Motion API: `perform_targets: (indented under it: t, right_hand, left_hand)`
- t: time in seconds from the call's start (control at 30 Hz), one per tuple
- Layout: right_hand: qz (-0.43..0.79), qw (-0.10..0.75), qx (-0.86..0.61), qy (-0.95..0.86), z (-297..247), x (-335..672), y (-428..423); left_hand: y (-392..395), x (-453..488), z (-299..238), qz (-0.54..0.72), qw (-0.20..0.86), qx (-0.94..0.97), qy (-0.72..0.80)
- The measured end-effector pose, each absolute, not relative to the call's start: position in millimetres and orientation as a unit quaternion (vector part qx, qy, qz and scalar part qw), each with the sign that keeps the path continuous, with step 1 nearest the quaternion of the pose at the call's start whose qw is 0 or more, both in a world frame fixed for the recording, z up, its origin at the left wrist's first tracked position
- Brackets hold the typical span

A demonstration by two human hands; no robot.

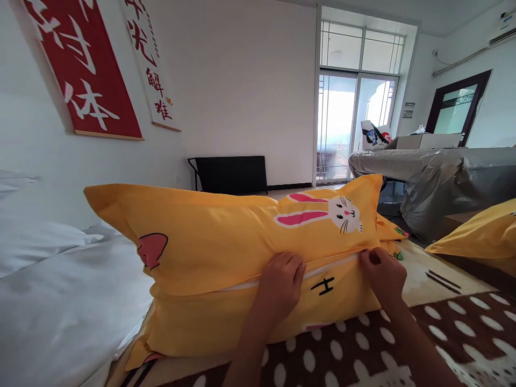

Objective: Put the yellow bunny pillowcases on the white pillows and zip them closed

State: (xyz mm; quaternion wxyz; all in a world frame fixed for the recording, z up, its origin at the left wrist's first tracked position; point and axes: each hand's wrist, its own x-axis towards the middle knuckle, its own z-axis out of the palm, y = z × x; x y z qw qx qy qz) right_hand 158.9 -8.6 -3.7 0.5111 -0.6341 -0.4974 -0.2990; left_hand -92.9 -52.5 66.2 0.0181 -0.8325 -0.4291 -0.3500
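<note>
A plump pillow in a yellow pillowcase (226,231) stands on its long side in front of me, with a rabbit print at the upper right and a black letter H lower down. Across its near face runs a long opening (330,264), where a strip of white shows between two yellow edges. My left hand (281,282) is closed on the fabric at the middle of this opening, its fingertips partly hidden. At the opening's right end, my right hand (385,273) pinches the pillowcase edge between thumb and fingers. Whether a zipper pull is there, I cannot make out.
Beneath the pillow lies a brown and cream blanket (338,349) with white spots. White bedding (68,306) is heaped at the left, and another yellow pillow (479,234) lies at the right. Farther back are a folded black frame (231,173) and a table under silver sheeting (435,177).
</note>
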Motion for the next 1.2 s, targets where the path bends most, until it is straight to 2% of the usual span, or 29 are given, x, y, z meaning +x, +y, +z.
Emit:
perform_targets:
  t: [0.17, 0.27, 0.83, 0.97, 1.2]
  right_hand:
    - [-0.161, 0.530, -0.582, -0.595, 9.0, 161.0, -19.2]
    - [-0.100, 0.512, -0.531, -0.667, 13.7, 164.2, -22.3]
    - [-0.167, 0.542, -0.474, -0.674, 5.5, 178.4, -12.8]
    - [-0.145, 0.556, -0.473, -0.668, 9.4, 178.9, -15.3]
    - [-0.030, 0.547, -0.471, -0.691, 13.9, 184.8, -18.1]
  left_hand:
    - [-50.0, -97.6, 66.5, -0.377, -0.003, -0.816, -0.438]
    - [-49.6, -99.9, 66.6, -0.379, -0.013, -0.813, -0.441]
    - [-49.1, -102.3, 66.7, -0.372, 0.002, -0.817, -0.441]
    - [-49.1, -102.1, 66.5, -0.372, 0.005, -0.816, -0.442]
    - [-49.9, -101.1, 67.0, -0.377, -0.003, -0.816, -0.438]
